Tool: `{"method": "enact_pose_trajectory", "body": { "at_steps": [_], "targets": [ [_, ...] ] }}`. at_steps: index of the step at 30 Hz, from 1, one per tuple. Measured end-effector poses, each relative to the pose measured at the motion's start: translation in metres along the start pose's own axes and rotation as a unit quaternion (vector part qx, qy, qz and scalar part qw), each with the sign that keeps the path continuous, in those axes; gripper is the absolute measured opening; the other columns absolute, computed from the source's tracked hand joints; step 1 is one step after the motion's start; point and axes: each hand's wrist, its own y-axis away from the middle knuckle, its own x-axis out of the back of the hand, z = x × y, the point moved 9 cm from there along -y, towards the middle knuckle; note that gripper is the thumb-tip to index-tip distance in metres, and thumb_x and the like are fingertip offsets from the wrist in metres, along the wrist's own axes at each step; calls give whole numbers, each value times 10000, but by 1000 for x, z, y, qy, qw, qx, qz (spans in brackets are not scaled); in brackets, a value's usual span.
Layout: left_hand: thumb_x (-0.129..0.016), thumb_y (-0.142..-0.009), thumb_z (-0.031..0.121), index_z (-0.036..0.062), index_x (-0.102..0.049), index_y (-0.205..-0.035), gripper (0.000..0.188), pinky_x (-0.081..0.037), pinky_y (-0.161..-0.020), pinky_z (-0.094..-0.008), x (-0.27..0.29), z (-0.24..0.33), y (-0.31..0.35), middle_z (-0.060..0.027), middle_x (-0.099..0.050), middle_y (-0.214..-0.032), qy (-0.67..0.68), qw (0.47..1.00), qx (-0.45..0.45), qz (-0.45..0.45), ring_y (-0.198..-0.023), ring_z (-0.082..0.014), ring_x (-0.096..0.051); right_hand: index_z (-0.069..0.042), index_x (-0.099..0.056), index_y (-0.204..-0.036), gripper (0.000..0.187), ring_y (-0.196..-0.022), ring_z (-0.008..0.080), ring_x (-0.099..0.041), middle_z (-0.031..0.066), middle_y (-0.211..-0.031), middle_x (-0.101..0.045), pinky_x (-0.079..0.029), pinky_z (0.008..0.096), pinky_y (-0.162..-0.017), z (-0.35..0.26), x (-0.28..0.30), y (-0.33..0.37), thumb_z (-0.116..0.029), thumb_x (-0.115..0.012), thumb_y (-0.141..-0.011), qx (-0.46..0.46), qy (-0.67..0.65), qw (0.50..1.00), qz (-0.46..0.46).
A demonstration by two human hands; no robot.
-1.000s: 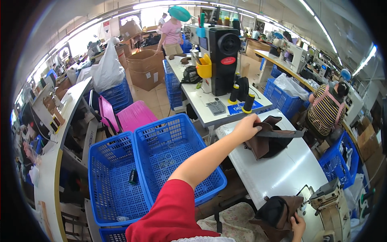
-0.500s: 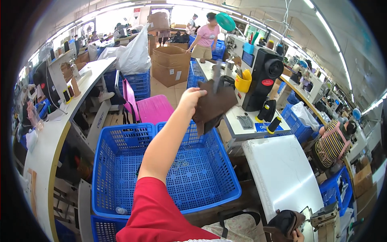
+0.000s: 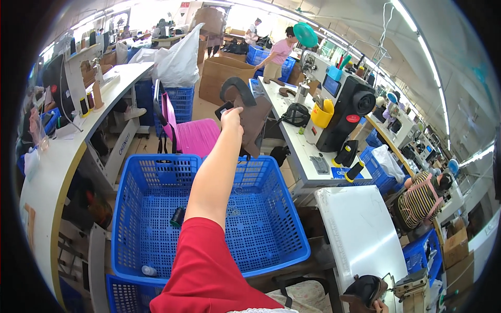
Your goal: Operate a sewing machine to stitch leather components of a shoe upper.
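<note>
My left hand (image 3: pixel 231 121) is stretched out past the far rim of a blue plastic crate (image 3: pixel 133 266). Its fingers are closed on a flat brown leather-like piece (image 3: pixel 255 116), from which a dark curved strap (image 3: pixel 237 87) sticks up. At the lower right, my right hand (image 3: pixel 381 307) shows only in part, its fingers closed on the edge of a dark brown, rounded leather-like piece (image 3: pixel 365 289). That piece lies beside the head of a sewing machine (image 3: pixel 412 289). Inside the crate are a dark thread spool (image 3: pixel 178 216) and a small clear bottle-like item (image 3: pixel 149 271).
A pink chair (image 3: pixel 195 136) stands behind the crate. To the right are a white worktable (image 3: pixel 360 229) and a black-and-white machine (image 3: pixel 344 104) with a yellow holder (image 3: pixel 322 113). A long white table (image 3: pixel 55 167) runs along the left. Beyond, a person in pink (image 3: pixel 282 52) touches a cardboard box (image 3: pixel 222 78).
My left hand has moved left with the brown piece, which has turned so its strap curves upward. The view has shifted slightly, and the spool in the crate now shows. My right hand stays by the machine.
</note>
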Motion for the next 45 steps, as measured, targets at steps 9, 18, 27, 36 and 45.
{"method": "enact_pose_trajectory", "body": {
  "at_steps": [9, 18, 27, 36, 45],
  "targets": [
    [-728, -728, 12, 48, -578, -935, 258, -466, -778, -380, 13, -44, 25, -77, -595, -890, -10, 999, 37, 37, -838, -211, -573, 48, -469, -1366, 609, -1306, 257, -440, 160, -1420, -480, -326, 326, -1081, 7, 2, -4, -333, -632, -919, -9, -5, 1000, 7],
    [-694, -754, -9, 31, -564, -974, 258, -502, -761, -436, -6, -68, 45, -136, -618, -923, -33, 998, 38, 42, -851, -282, -614, 48, -496, -1338, 513, -1217, 232, -477, 113, -1339, -533, -413, 324, -1007, 14, -1, 3, -241, -624, -934, -19, -133, 991, 24],
    [-688, -712, -2, 39, -570, -848, 184, -485, -712, -391, -50, -102, 88, -88, -595, -810, -47, 997, 62, 2, -745, -234, -580, 73, -528, -1297, 549, -1290, 271, -459, 192, -1386, -510, -333, 328, -1079, -33, 5, 32, -295, -648, -908, 50, 0, 998, 32],
    [-665, -767, 12, 3, -610, -928, 171, -534, -770, -450, -197, -170, 207, -163, -664, -901, -118, 948, 240, -174, -805, -309, -657, -37, -649, -1189, 487, -1029, 275, -607, 159, -1108, -650, -452, 341, -919, 38, 12, -39, -355, -719, -827, 174, 13, 977, 126],
    [-603, -852, 45, -57, -575, -1020, 199, -512, -853, -484, -373, -347, 277, -211, -655, -974, -132, 914, 264, -279, -903, -355, -654, -145, -650, -1224, 459, -1082, 308, -597, 132, -1140, -650, -456, 362, -929, 9, 19, 4, -413, -677, -852, 91, 109, 977, 161]
  ]
}}
